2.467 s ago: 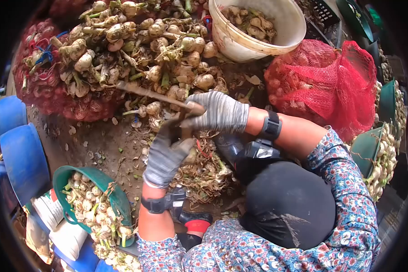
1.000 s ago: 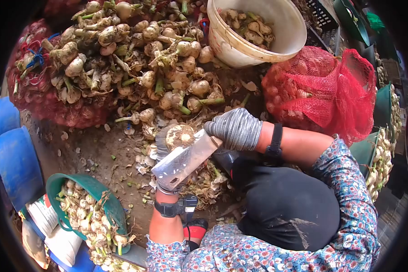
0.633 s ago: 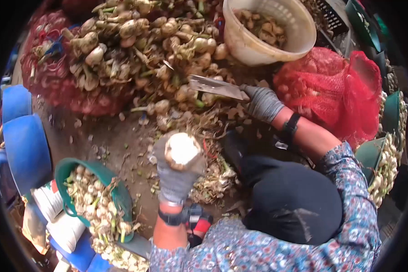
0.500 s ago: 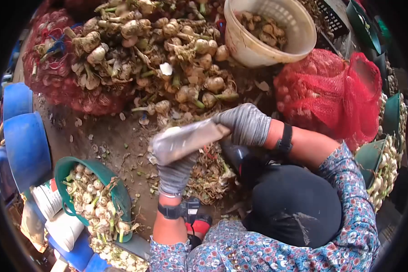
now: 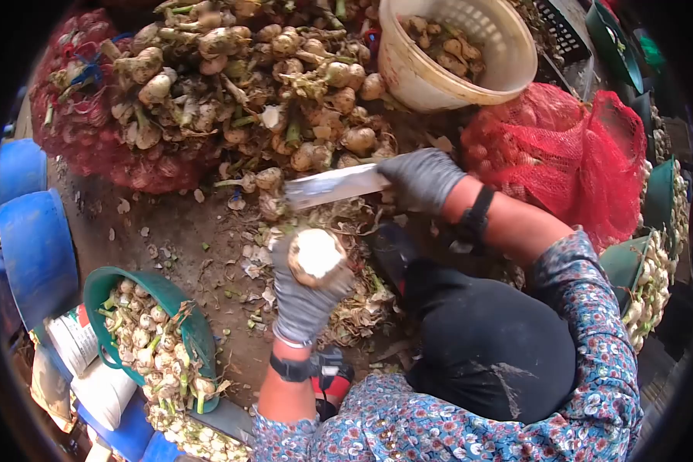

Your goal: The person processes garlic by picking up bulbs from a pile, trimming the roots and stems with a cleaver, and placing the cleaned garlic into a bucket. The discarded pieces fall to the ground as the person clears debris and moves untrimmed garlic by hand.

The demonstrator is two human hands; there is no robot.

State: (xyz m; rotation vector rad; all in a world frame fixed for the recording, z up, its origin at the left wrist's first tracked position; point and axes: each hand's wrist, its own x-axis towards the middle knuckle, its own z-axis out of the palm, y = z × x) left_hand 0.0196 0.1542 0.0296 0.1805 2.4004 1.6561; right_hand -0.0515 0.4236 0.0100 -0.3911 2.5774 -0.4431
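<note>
My left hand [image 5: 304, 300], in a grey glove, is closed around a garlic bulb [image 5: 317, 256] whose flat, white cut face points up at the camera. In my gloved right hand [image 5: 422, 179] is a wide-bladed knife [image 5: 337, 185]; the fingers are wrapped round its handle, which they hide. The blade points left, above and apart from the bulb, and looks slightly blurred. Just beyond the blade lies a big heap of garlic bulbs with stalks [image 5: 285, 85]. Trimmings and dry peelings [image 5: 358, 312] cover the ground under my hands.
A cream perforated basket [image 5: 508, 85] with some bulbs stands at the back right, beside a red mesh sack [image 5: 562, 162]. At left, a green bucket [image 5: 200, 339] holds trimmed garlic, near blue tubs [image 5: 38, 254]. More filled green containers [image 5: 627, 266] line the right edge.
The knife has moved up and away from my left hand, where it overlapped the bulb before. The bulb's white cut face now shows.
</note>
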